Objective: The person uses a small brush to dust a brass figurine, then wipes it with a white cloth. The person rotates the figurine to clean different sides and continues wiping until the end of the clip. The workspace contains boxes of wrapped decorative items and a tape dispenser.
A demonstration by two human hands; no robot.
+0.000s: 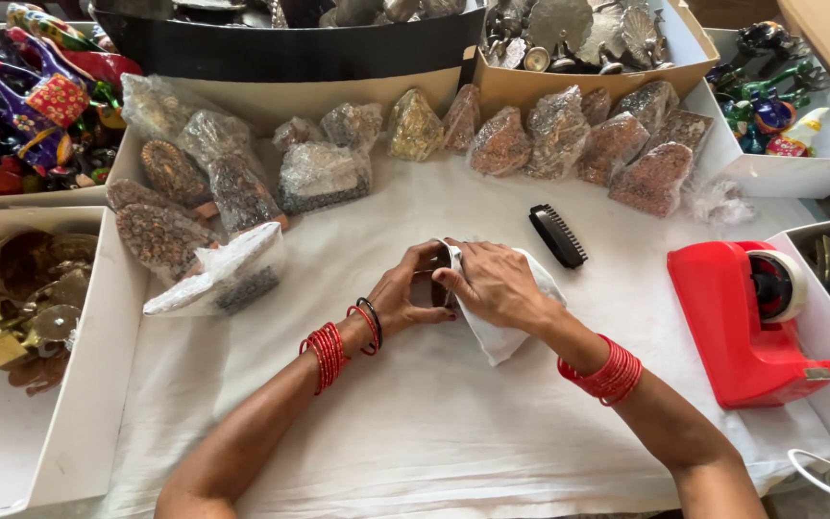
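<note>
My left hand (407,291) and my right hand (492,282) meet over the middle of the white cloth-covered table (415,432). Together they grip a small dark item that is mostly hidden by a white wrapping sheet (501,336) folded around it. The sheet hangs out under my right palm toward me. Red bangles sit on both wrists. A black brush (557,235) lies just beyond my right hand.
A red tape dispenser (746,317) stands at the right. Several bubble-wrapped figurines (569,139) line the back, with more (213,221) piled at the left. Open white boxes (88,384) of brass and painted ornaments ring the table.
</note>
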